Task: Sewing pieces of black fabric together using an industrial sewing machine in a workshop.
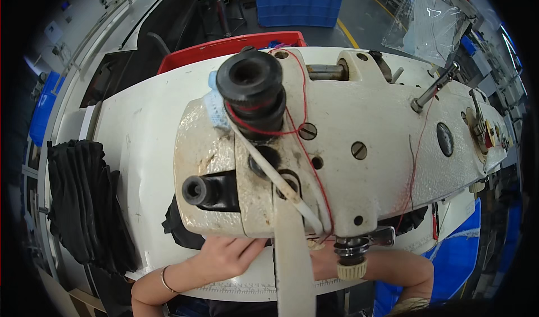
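Black cloth under the head: a soft, matt black fabric piece (pixel 182 231) lies on the smooth white worktable (pixel 140 131), mostly hidden by the off-white, enamelled metal sewing-machine head (pixel 348 188); its left end shows, and whether the dark patch right of the head belongs to it I cannot tell.
Cloth handling: probably light, limp and quick to crease, hardly fragile – it may slide easily on the smooth top.
Where to hold: the exposed left end looks the handiest place, taken flat between thumb and fingers, with a second hand spread on it to keep it from bunching.
Left fingers: the bare left hand (pixel 227 256) reaches in beneath the head's near edge, fingers bent and close together, just beside the cloth; the tips are hidden, so whether they pinch or press it I cannot tell.
Right fingers: the bare right hand (pixel 322 261) is largely covered by the head and the flat, off-white hanging strip (pixel 293 266); their spread and any hold are out of sight.
Red thread: a thin red strand (pixel 269 132) loops round the ribbed black cylindrical knob (pixel 250 84) – another length runs down the head.
Left stack: folded black fabric pieces (pixel 87 204) lie well apart from the left hand.
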Tool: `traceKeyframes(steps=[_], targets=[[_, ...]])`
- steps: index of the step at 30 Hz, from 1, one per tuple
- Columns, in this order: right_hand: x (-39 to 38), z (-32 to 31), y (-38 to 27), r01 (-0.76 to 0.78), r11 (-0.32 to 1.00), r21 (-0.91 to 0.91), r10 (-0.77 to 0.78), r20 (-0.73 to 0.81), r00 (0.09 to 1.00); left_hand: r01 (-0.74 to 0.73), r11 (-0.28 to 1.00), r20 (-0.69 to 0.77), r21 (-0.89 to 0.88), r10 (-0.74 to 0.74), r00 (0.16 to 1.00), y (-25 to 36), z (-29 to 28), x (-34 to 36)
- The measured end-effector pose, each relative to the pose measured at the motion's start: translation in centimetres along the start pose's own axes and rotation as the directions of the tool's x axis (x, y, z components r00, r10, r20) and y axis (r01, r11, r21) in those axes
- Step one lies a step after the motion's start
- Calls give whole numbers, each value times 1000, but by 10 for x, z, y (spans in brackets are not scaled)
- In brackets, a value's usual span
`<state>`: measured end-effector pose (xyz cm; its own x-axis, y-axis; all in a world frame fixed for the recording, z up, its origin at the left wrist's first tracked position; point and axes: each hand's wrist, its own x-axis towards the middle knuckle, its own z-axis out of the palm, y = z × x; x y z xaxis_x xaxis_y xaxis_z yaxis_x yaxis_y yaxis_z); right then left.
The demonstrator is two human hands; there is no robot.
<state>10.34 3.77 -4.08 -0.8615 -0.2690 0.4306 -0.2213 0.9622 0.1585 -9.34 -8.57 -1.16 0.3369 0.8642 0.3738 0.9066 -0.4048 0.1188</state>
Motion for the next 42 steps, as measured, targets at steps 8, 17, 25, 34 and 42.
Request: traceKeyframes(steps=[8, 17, 25, 34, 42], targets=[[-4, 9, -8, -30, 989, 146, 30, 1, 1000, 15, 993, -19, 115, -13, 1000, 13, 16, -7], [-3, 15, -9, -342, 759, 554, 332, 122, 935, 52, 996, -12, -71, -53, 999, 1, 20, -4], [4, 12, 7, -434, 772, 464, 414, 150, 898, 276, 944, 190, -179, -242, 952, -15, 1, 20], [1, -40, -90, -347, 160, 924, 506, 225, 833, -211, 931, 458, -299, 334, 824, 63, -63, 1], [-8, -57, -122, -457, 171, 873, 483, 329, 811, 68, 997, 115, -45, -63, 991, 97, -29, -54]])
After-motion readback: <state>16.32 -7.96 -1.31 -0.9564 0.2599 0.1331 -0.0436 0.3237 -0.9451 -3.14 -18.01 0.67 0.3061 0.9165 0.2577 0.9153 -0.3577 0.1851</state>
